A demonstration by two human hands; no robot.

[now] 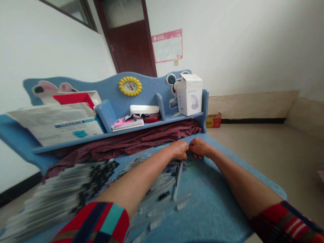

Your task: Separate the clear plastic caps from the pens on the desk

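Observation:
My left hand (180, 149) and my right hand (199, 147) meet over the far part of the blue desk (210, 199). Both are closed, their fingers pinched close together. What lies between them is hidden or too small to make out. Below the left hand, a long thin translucent piece (178, 182) lies on the desk. Small black parts (164, 194) and slim translucent pieces (162, 182) are scattered under and beside my left forearm. At the left, a big pile of translucent tube-like pieces (48, 195) lies in rows, with black ends (97, 175) toward the middle.
A raised blue shelf runs along the back, holding a white box (189, 96), booklets (129, 124), a red round case (152, 117) and papers (63, 121). Checked cloth (141, 136) is bunched beneath it. A red and yellow carton (214, 120) stands on the floor.

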